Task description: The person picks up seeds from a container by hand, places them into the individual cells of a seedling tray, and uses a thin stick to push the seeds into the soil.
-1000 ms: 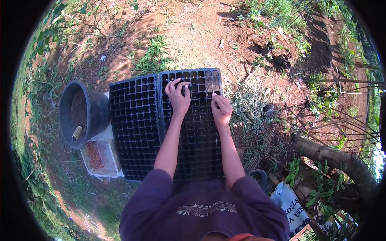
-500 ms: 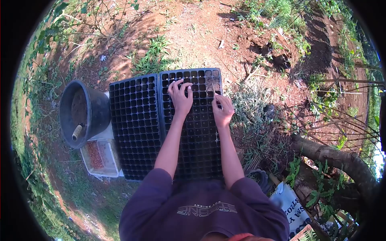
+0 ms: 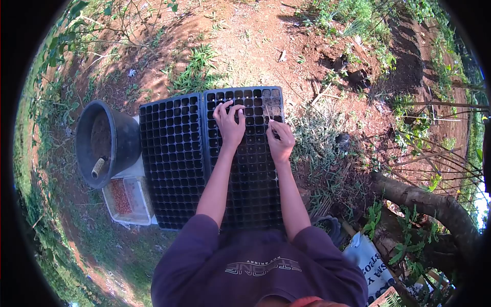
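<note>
Two black seedling trays with many small cells lie side by side before me. On the right seedling tray [image 3: 250, 169] rests my left hand [image 3: 231, 125], its fingers spread over the upper left cells and holding nothing. My right hand [image 3: 281, 142] is over that tray's right edge, with thumb and fingers pinched on a thin stick [image 3: 267, 113]. The stick points away from me, its far end over the cells at the top right corner, where soil [image 3: 275, 101] fills several of them. The left seedling tray [image 3: 171, 163] has dark cells and neither hand touches it.
Left of the trays stands a black bucket [image 3: 128, 140] with soil and a pale cylindrical object [image 3: 98, 167] inside. Below it is a clear plastic container [image 3: 144, 204] of reddish seeds. A thick branch [image 3: 424, 197] and a printed white sack [image 3: 363, 258] are at right.
My right hand has shifted slightly left with the stick, whose tip is still over the upper right cells. My left hand has stayed in place.
</note>
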Available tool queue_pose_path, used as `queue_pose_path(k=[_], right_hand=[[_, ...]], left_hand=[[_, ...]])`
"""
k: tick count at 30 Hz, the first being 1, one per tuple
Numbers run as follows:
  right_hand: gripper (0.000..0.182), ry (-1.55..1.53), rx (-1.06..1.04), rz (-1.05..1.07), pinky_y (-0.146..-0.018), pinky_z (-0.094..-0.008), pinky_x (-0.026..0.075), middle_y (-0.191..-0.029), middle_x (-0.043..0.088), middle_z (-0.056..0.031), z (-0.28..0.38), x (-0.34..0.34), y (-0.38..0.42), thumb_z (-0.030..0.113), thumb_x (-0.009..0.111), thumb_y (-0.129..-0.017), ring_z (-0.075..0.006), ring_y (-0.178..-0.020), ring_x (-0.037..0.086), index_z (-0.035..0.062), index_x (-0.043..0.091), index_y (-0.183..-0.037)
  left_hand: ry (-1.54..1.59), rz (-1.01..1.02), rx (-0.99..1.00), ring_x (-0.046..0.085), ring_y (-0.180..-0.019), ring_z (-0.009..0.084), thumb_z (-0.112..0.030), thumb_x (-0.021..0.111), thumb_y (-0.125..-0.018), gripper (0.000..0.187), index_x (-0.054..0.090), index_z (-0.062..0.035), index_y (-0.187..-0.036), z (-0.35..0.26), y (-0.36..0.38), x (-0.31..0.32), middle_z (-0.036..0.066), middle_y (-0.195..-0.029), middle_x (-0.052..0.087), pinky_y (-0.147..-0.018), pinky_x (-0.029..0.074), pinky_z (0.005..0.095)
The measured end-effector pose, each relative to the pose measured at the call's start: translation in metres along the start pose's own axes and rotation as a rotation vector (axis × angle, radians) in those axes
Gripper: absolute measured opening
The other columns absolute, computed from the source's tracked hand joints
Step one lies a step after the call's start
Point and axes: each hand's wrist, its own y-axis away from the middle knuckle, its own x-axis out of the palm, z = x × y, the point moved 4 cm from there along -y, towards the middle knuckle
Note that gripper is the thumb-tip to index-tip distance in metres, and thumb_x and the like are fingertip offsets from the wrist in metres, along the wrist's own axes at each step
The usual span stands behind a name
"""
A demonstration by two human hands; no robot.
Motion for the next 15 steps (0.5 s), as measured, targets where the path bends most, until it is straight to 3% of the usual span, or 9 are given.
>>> queue_pose_path(k=[15], right_hand=[[0.024,0.024,0.004,-0.024,-0.079,-0.0343,0.057,-0.097,0.074,-0.009,-0.0002,0.002,-0.0024,-0.008,0.077,-0.077,-0.0248,-0.088,0.07,0.0025,0.074,-0.099]], left_hand=[[0.01,0.002,-0.008,0.035,-0.133,0.035,-0.013,0.068,-0.093,0.011,0.073,-0.0141,-0.103,-0.0019,-0.0003,-0.0023,0.007,-0.13,0.055,-0.114,0.032,0.0473]])
